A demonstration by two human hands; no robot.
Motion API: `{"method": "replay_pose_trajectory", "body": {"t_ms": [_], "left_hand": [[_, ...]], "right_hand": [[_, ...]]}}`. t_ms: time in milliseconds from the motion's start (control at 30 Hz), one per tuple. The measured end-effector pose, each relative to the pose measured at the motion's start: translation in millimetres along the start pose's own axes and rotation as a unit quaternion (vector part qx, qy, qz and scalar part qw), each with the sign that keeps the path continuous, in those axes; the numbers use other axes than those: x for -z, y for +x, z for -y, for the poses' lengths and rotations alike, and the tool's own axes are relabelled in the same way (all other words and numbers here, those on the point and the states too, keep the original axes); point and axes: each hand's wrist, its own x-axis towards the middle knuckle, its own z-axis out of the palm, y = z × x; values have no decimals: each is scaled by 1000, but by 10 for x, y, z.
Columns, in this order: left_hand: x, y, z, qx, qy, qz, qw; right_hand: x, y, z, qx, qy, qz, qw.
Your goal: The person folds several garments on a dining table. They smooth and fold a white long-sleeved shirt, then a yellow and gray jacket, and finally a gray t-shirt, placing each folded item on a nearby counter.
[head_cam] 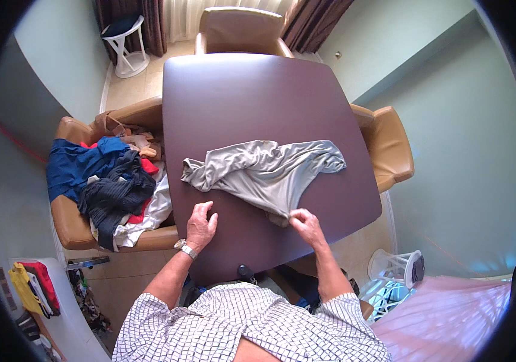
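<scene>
A crumpled grey-green garment (258, 167) of thin, stretchy-looking cloth lies spread across the dark brown table (258, 99). My right hand (307, 226) pinches its near edge between thumb and fingers, and folds run from that grip up into the cloth. Just short of the garment's left part, my left hand (202, 226) hovers over or rests on the table's left side, fingers apart and holding nothing. A metal-banded wristwatch (186, 248) is on my left wrist. Which part of the garment I grip cannot be made out.
On the left, a tan leather armchair (70, 226) bears a heap of clothes (113, 176) in blue, black, red and white. Other tan chairs stand at the far side (242, 29) and right (389, 149). A white stool (396, 267) and a pink sheer cloth (448, 312) are at lower right.
</scene>
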Motion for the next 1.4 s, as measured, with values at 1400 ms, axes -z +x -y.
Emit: {"method": "replay_pose_trajectory", "body": {"t_ms": [1400], "left_hand": [[143, 218, 328, 199, -80, -214, 953]], "right_hand": [[503, 1747, 252, 283, -214, -50, 934]]}}
